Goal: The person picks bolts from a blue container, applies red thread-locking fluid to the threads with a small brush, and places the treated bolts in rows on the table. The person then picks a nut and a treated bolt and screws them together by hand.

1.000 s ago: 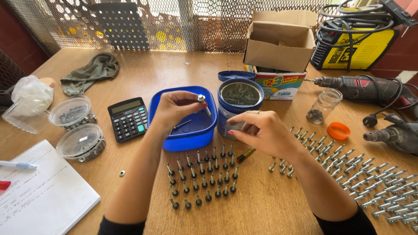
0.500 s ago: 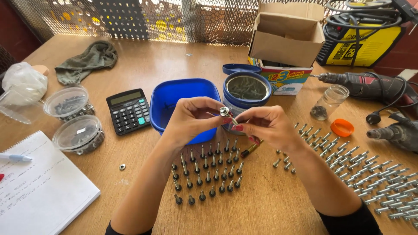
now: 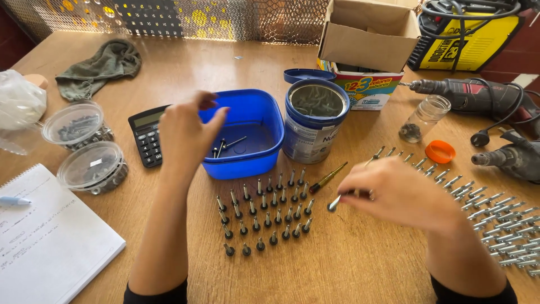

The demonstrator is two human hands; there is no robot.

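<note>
My left hand (image 3: 185, 132) hovers at the left rim of the blue plastic tub (image 3: 264, 163), fingers loosely apart and holding nothing I can see. A few bolts (image 3: 225, 147) lie inside the tub. My right hand (image 3: 399, 194) pinches a bolt (image 3: 336, 202), its head pointing down-left, just right of a block of upright bolts (image 3: 261, 217) standing in rows on the wooden table. A screwdriver (image 3: 327, 178) lies between the rows and my right hand.
A round tin (image 3: 315, 121) of screws stands beside the tub, a cardboard box (image 3: 368, 36) behind it. Several bolts (image 3: 495, 219) lie in rows at right, near a glass jar (image 3: 424, 117), orange lid (image 3: 440, 151) and drills (image 3: 478, 98). Calculator (image 3: 147, 137), lidded containers (image 3: 93, 167), notebook (image 3: 45, 247) at left.
My hands, together over the rows half a second ago, have parted. The left went back to the blue tub; the right carried the bolt down toward the table.
</note>
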